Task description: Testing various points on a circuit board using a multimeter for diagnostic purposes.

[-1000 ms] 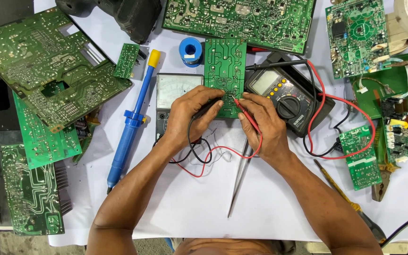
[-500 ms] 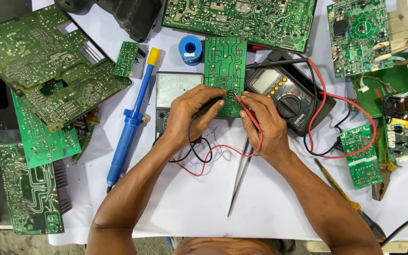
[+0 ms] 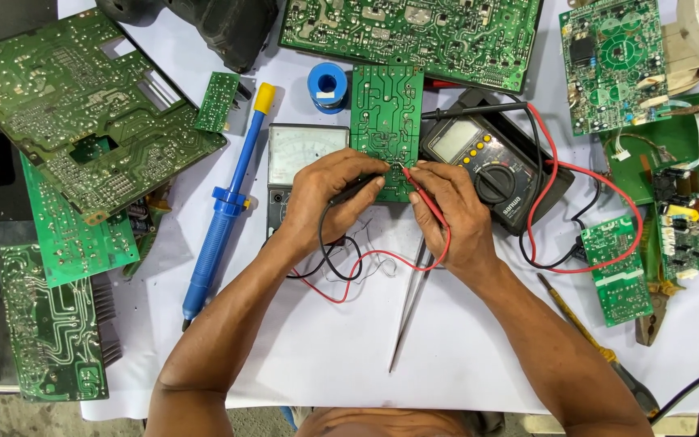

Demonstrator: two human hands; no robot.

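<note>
A small green circuit board (image 3: 387,117) lies solder side up in the middle of the white sheet. My left hand (image 3: 329,194) grips a black test probe (image 3: 357,188) with its tip on the board's lower edge. My right hand (image 3: 451,214) grips a red test probe (image 3: 424,193), its tip right beside the black one. Red and black leads (image 3: 349,271) loop under my wrists. A black digital meter (image 3: 491,166) sits just right of the board. An analog meter (image 3: 305,150) lies partly under my left hand.
A blue desoldering pump (image 3: 224,202) lies at left, metal tweezers (image 3: 410,303) below my hands, a blue solder spool (image 3: 328,82) above. Green circuit boards lie at left (image 3: 74,105), top (image 3: 414,32) and right (image 3: 616,61). A yellow-handled screwdriver (image 3: 584,336) and pliers (image 3: 653,311) lie at right.
Both hands stay on the board; the probe tips have shifted slightly along its lower edge.
</note>
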